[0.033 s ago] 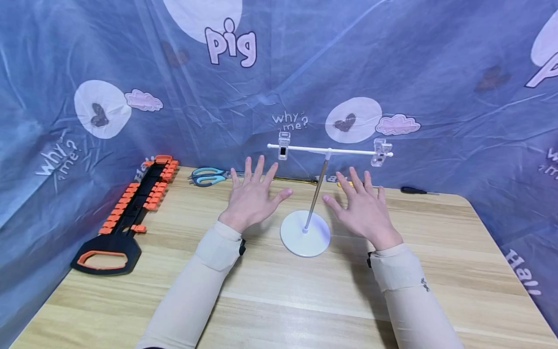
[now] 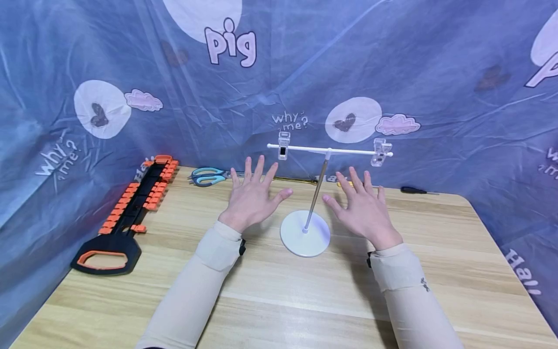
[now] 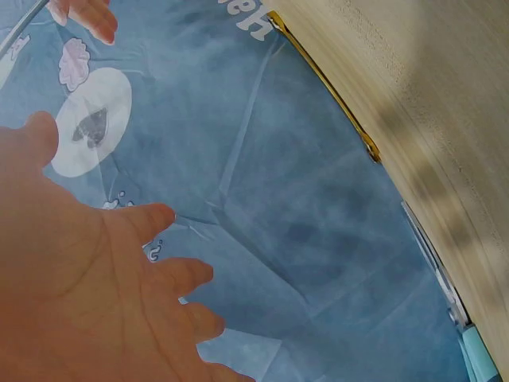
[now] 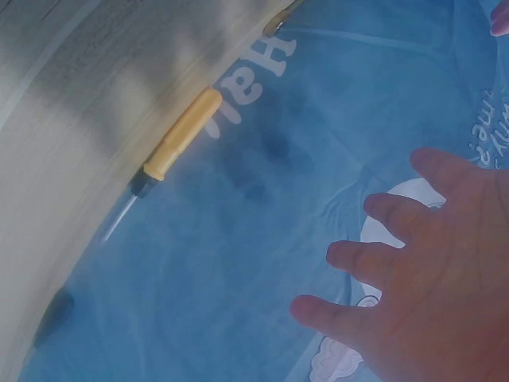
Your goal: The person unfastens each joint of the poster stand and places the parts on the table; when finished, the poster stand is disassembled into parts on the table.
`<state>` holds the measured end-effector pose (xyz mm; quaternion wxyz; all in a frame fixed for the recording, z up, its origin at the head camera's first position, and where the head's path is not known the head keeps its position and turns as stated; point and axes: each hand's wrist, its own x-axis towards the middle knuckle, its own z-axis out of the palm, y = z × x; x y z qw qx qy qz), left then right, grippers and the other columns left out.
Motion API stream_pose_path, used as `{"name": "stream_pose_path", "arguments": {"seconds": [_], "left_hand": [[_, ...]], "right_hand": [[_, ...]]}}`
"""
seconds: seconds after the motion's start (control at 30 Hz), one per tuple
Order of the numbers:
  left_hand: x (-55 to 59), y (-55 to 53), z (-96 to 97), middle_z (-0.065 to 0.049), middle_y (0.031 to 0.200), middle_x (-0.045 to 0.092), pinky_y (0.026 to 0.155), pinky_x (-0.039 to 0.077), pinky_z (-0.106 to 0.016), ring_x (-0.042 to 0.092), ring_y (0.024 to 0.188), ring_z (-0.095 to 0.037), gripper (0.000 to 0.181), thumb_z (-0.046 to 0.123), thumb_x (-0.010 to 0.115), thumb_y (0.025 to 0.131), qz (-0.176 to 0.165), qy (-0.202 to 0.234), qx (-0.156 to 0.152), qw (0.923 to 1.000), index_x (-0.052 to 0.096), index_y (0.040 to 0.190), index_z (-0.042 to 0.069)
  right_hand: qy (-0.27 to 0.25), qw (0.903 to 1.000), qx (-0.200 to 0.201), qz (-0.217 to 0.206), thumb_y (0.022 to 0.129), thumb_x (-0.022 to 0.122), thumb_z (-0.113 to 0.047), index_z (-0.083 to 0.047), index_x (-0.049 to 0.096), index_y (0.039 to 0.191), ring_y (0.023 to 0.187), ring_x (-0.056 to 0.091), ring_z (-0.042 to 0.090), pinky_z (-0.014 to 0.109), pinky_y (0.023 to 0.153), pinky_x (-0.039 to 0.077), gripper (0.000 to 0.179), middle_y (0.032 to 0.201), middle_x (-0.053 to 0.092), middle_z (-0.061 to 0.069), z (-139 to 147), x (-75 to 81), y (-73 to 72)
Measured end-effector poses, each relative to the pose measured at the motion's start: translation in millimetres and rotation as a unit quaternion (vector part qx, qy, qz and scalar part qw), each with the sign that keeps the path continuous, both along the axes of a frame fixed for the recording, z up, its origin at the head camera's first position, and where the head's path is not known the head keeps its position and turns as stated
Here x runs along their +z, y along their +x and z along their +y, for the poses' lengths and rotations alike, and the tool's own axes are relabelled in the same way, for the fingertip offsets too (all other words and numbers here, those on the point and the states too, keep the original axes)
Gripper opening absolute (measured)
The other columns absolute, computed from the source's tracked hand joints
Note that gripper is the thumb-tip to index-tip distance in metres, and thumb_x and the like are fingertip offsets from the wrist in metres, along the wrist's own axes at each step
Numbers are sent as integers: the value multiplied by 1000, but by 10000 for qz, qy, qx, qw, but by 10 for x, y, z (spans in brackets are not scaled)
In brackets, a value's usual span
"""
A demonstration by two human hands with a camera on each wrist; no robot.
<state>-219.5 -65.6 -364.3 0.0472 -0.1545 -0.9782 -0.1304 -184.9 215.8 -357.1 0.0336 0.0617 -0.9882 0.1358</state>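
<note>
Two-clip display stand: Two-clip display stand [image 2: 316, 194] on the wood-grain tabletop [image 2: 283, 300], its pole between the hands and touched by neither.
Left hand: On my feed, the person's left hand [image 2: 253, 201] spreads beside the pole, fingers extended, grasping nothing.
Right hand: Across the pole, the person's right hand [image 2: 364, 208] is likewise splayed, empty and apart from the stand.
Hands and stand: I find no visible shift from the preceding head frame; I judge it a pause, with no work being done on the stand.
Palm-side camera, left: It shows me the blades of the blue-handled scissors [image 3: 455, 309], which the fingers partly cover from above.
Yellow-handled screwdriver: The right wrist lays bare the yellow-handled screwdriver [image 4: 183, 135], mostly hidden by the hand overhead.
Black-and-orange rack: Only the head view gives me this black-and-orange rack [image 2: 141, 194] and the whole stand.
</note>
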Motion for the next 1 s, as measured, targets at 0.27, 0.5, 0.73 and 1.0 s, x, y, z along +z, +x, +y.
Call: {"name": "stream_pose_path", "arguments": {"seconds": [0.27, 0.5, 0.73, 1.0], "left_hand": [[6, 10, 8, -14, 179, 8, 122, -3, -77, -1, 163, -48, 89, 82, 30, 101, 41, 206, -21, 9998, 22, 171, 27], [13, 10, 20, -14, 179, 7, 123, 4, -76, 4, 162, -49, 89, 82, 31, 100, 72, 317, 24, 9995, 22, 171, 29], [24, 21, 66, -15, 176, 26, 122, 29, -68, 29, 159, -44, 85, 78, 39, 102, 262, 744, -67, 9969, 28, 169, 27], [67, 86, 141, -7, 157, 57, 110, 49, -57, 57, 141, -32, 64, 60, 49, 108, 618, 1686, -958, 9791, 47, 161, 24]], "right_hand": [[-245, 9994, -16, 261, 104, 41, -74, -20, 33, 168, 160, 9, 56, 83, 117, 10, 84, 177, 17, 18, -5, 17, 3], [-1423, 9803, 43, 1372, 107, 59, -46, -1, 61, 145, 146, 43, 52, 70, 118, 31, 59, 157, 51, 28, -37, 62, -3], [-2285, 9565, 311, 1784, 106, 65, -35, -5, 68, 137, 134, 58, 38, 59, 110, 44, 43, 141, 67, 18, -71, 104, 13], [-2575, 9455, 424, 1948, 106, 65, -31, -5, 69, 136, 122, 63, 38, 54, 100, 49, 40, 135, 70, 17, -120, 168, 60]]}}
